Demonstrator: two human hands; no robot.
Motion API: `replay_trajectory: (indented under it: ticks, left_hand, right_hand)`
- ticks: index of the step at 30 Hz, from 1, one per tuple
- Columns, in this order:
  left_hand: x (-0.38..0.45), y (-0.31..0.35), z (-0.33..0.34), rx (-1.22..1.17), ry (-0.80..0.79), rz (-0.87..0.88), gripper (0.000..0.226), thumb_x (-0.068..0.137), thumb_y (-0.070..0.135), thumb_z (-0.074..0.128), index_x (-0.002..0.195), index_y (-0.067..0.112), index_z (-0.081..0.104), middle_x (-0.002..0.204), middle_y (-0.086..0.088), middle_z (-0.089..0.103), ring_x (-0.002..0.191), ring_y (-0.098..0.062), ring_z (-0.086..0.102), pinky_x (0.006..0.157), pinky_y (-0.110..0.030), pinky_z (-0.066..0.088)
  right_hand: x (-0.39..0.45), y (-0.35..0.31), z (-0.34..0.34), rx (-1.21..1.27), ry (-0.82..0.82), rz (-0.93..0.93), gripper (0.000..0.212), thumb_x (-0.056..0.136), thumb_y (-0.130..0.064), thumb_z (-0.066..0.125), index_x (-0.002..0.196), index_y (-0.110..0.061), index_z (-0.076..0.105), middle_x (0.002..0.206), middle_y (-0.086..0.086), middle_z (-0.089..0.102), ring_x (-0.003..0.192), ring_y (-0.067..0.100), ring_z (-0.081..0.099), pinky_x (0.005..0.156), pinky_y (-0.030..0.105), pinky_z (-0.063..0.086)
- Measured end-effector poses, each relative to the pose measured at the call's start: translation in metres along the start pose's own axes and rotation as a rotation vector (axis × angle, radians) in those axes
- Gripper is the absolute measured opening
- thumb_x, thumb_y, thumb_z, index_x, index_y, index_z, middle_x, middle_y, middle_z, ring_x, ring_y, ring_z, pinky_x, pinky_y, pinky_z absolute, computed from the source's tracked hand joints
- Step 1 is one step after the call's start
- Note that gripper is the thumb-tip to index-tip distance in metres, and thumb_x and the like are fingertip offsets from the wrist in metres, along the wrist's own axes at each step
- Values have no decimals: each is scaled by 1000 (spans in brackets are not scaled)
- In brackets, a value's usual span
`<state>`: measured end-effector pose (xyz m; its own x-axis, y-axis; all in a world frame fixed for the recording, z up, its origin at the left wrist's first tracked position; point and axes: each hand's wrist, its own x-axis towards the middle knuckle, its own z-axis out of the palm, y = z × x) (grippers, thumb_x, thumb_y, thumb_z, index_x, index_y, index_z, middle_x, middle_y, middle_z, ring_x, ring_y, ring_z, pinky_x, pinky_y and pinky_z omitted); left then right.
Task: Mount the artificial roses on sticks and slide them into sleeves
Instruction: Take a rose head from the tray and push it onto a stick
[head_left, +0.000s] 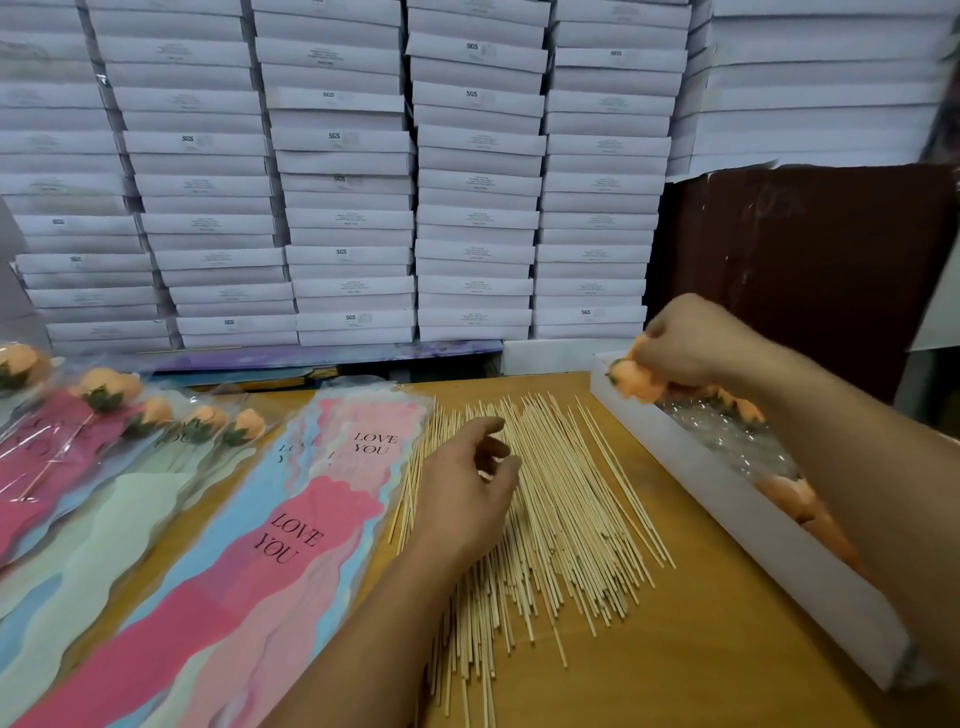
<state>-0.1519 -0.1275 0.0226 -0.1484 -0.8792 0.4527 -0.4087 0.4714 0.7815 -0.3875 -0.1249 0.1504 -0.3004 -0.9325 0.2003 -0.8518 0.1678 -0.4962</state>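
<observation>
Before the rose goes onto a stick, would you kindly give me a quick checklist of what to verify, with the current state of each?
1. Orange artificial rose held in right hand: ok.
2. Single stick picked from the pile of thin wooden sticks: not ok; left hand hovers over it, fingers curled.
3. Rose's underside facing the stick: cannot tell.
4. Empty pink "LOVE YOU" sleeves within reach: ok.
5. More roses in the long white box: ok.

Black capitals reading "LOVE YOU" stood on the pink paper sleeves (332, 499) lying on the table, and small "SGS" marks were printed on several stacked white boxes (475, 96) behind.
</observation>
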Motion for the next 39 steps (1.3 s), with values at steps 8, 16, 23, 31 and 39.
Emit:
replay_trajectory:
  ticks: [8, 16, 23, 31, 39]
  left_hand:
    - [0, 9, -1, -367, -87, -7, 46, 82, 12, 78, 126, 20, 65, 102, 4, 72, 95, -10, 68, 82, -21, 56]
    - [4, 7, -7, -376, 129, -61, 15, 87, 31, 74, 82, 18, 73, 74, -10, 68, 69, -28, 66, 62, -35, 55]
    - [8, 2, -12, -422, 314, -188, 27, 87, 38, 73, 76, 13, 73, 68, -9, 69, 58, -11, 62, 60, -32, 52]
    - [10, -1, -12, -503, 322, -224, 16, 92, 27, 68, 84, 14, 71, 67, -9, 70, 53, -8, 61, 51, -21, 47]
    - [10, -2, -12, -473, 305, -243, 20, 92, 33, 66, 85, 14, 67, 69, -5, 72, 55, -8, 62, 55, -27, 47]
  right_hand:
    - [-38, -44, 62, 272, -299, -90, 25, 92, -20, 58, 79, -4, 72, 60, 8, 67, 51, 16, 58, 42, 24, 42]
    - [-28, -38, 93, 454, -232, 42, 35, 101, -34, 53, 88, -7, 71, 67, 4, 69, 54, 14, 57, 50, 25, 44]
    - [-27, -59, 145, -207, -147, -55, 39, 87, -38, 76, 76, -19, 44, 77, -1, 47, 75, 22, 52, 50, 29, 30]
    - [-15, -64, 150, -131, -193, 81, 15, 82, 1, 62, 74, -10, 54, 70, 6, 59, 52, 19, 58, 39, 21, 38]
    - [-12, -49, 144, 274, -287, 237, 12, 86, 1, 57, 75, -1, 62, 42, 6, 58, 28, 16, 51, 34, 19, 40]
